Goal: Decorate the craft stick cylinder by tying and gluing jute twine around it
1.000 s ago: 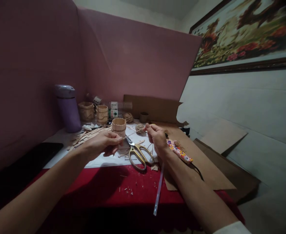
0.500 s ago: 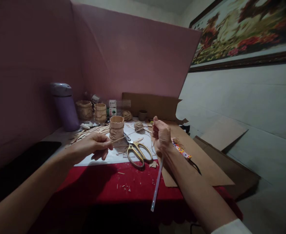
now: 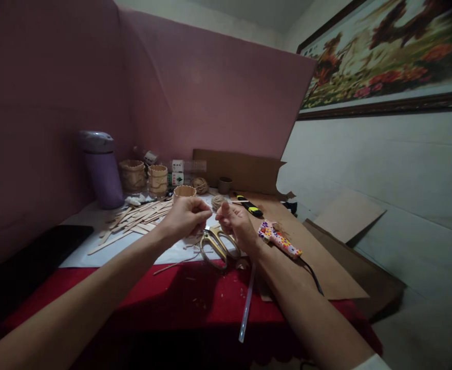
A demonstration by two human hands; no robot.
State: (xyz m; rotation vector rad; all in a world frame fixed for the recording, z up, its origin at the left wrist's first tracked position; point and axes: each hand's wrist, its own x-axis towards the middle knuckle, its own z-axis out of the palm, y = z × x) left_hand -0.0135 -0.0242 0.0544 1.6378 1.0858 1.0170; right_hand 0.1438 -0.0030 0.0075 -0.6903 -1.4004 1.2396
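My left hand [image 3: 189,218] and my right hand [image 3: 236,223] are close together above the scissors, both with fingers pinched. Between them they hold a thin strand of twine, mostly hidden by the fingers. A loose length of twine [image 3: 172,266] trails below my left hand over the red cloth. The gold-handled scissors [image 3: 214,250] lie just under the hands, blades partly covered. Behind my left hand stands a small wooden-stick cup [image 3: 184,191], its lower part hidden. A ball of twine [image 3: 219,202] sits right behind the fingertips.
Flat wooden sticks [image 3: 139,218] lie piled on the left, near a purple bottle [image 3: 105,172] and two more stick cups. On the right, a flowered glue gun [image 3: 278,239] and a yellow-black utility knife [image 3: 251,206] rest on cardboard [image 3: 322,272]. A clear glue stick [image 3: 247,308] overhangs the table's front.
My hands have come together from a wide spread that held the twine taut. The left moved right and the right moved left, uncovering the glue gun and knife.
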